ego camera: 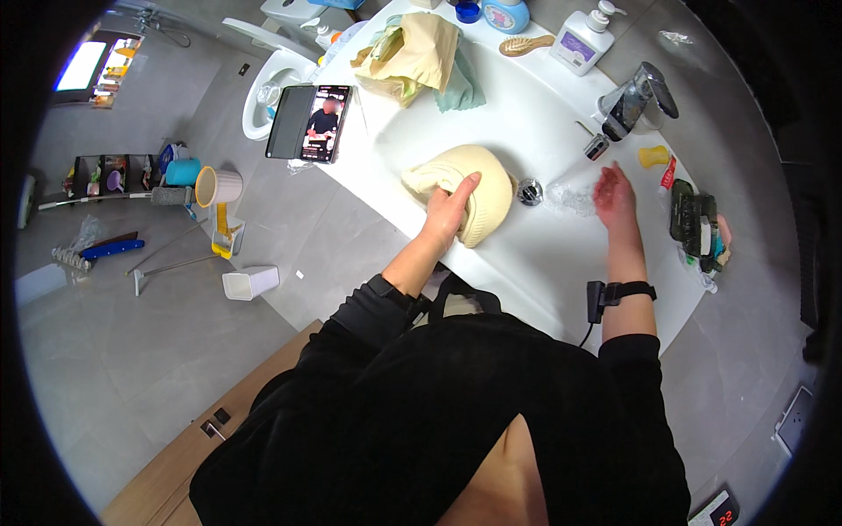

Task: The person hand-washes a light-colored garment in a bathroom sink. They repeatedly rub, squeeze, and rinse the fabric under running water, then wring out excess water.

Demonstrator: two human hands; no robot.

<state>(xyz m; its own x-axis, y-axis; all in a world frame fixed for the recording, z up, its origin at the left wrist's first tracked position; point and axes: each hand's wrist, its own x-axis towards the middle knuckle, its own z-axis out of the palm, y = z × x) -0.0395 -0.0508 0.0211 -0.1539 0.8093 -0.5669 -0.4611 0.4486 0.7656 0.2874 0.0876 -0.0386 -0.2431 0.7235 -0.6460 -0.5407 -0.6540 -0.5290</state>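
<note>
My left hand [449, 212] grips a cream knitted item [492, 191], probably a beanie, with the thumb on top and the fingers tucked into its folds. It is held over the left side of the white washbasin [526, 256], beside the metal drain [529, 192]. On the right, my right hand [614, 191] holds nothing. Its fingers are slightly bent and apart, just below the spout of the chrome faucet [628, 105]. Running water [571, 194] splashes in the basin between this hand and the drain.
A brown paper bag [431, 49] and a green cloth [464, 85] lie at the basin's far left. A phone [325, 125] rests at the counter's left edge. Along the back are a wooden hairbrush [526, 45] and a pump bottle [582, 43]. Soap boxes [697, 223] line the right rim.
</note>
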